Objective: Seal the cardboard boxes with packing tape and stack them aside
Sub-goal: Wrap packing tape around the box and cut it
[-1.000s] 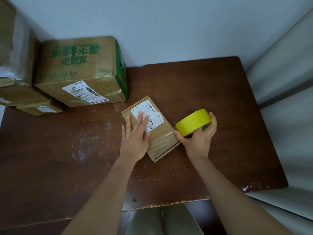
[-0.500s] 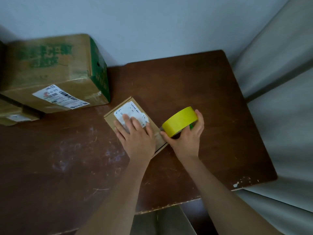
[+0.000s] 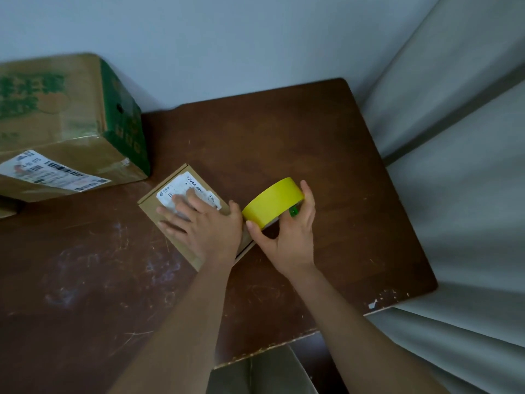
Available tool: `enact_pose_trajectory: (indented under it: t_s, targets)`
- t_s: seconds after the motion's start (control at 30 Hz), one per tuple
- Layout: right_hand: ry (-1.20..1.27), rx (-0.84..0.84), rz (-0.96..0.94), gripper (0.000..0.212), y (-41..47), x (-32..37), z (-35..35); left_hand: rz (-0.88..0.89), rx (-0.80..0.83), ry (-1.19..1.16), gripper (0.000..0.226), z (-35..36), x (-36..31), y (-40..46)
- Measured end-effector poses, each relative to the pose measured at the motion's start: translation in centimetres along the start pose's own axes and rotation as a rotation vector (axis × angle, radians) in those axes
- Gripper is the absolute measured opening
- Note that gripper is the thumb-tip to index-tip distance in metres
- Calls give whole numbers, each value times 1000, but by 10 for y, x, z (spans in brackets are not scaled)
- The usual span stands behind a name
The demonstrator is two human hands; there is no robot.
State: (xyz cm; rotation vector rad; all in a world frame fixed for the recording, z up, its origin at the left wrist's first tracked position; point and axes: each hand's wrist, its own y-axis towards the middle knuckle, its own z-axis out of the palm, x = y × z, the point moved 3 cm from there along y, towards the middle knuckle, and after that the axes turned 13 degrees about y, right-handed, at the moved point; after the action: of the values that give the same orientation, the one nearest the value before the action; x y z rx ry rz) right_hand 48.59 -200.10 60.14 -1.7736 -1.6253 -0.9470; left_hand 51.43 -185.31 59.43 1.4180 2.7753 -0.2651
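Note:
A small flat cardboard box [image 3: 159,211] with a white label lies at an angle in the middle of the brown table [image 3: 284,143]. My left hand [image 3: 204,226] lies flat on top of it, fingers spread over the label. My right hand [image 3: 287,240] grips a yellow roll of packing tape [image 3: 270,201] at the box's right edge, thumb on the near side and fingers over the far rim. The roll stands tilted on its edge against the box. A bit of green shows inside the roll.
A large cardboard box [image 3: 65,132] with green print and a shipping label stands at the back left against the wall. Pale curtain fabric [image 3: 460,166] hangs along the table's right side. The table's front edge [image 3: 264,351] is chipped, with my lap below.
My left hand slid to the right over the box top. The right hand kept the roll at the box's right edge. The camera turned right, so the left boxes shifted out of view.

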Motion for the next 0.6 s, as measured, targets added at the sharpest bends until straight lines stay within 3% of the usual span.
enact_pose_trajectory:
  t_s: [0.17, 0.33, 0.47, 0.6]
  targets:
    - [128, 58, 97, 62, 2, 7, -7, -65, 50, -167, 87, -12, 3, 3]
    - [329, -27, 12, 57, 4, 23, -22, 33, 0, -458, 82, -35, 2, 0]
    - [328, -6, -116, 51, 5, 46, -38, 195, 69, -721, 62, -57, -1, -2]
    - [201, -4, -243, 46, 7, 74, -51, 313, 177, -799, 35, -70, -1, -2]
